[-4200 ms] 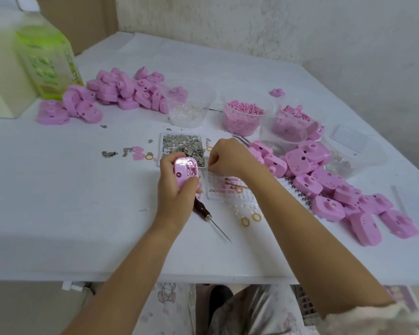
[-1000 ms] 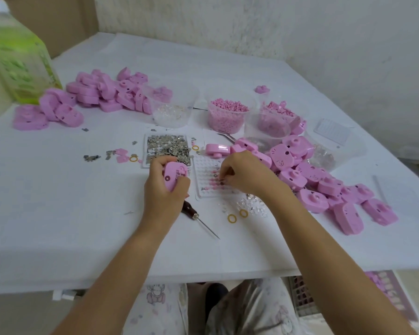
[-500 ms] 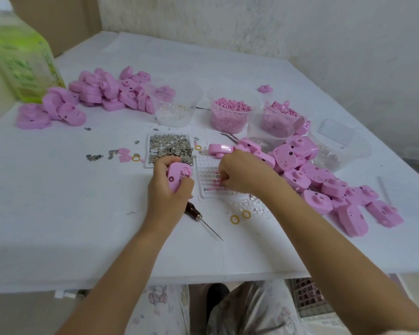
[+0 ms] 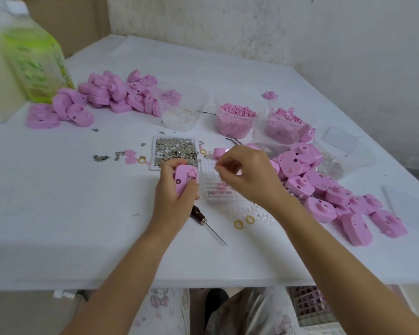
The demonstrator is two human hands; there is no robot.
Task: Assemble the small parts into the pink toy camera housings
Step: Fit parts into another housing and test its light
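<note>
Pink plastic toy camera housing, long axis running near to far and open side up, is gripped in the left hand above the white table, mid-scene, while just right of it the right hand pinches its fingertips together, any part between them too small to see.

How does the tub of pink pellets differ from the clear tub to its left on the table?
Fill: the pellet tub is full almost to the rim, while the clear tub holds only a shallow layer at its bottom. Colour: the pellet tub's contents are pink; the clear tub's are pale, glassy bits. Both are round, transparent, lidless tubs standing upright side by side on the white table.
</note>
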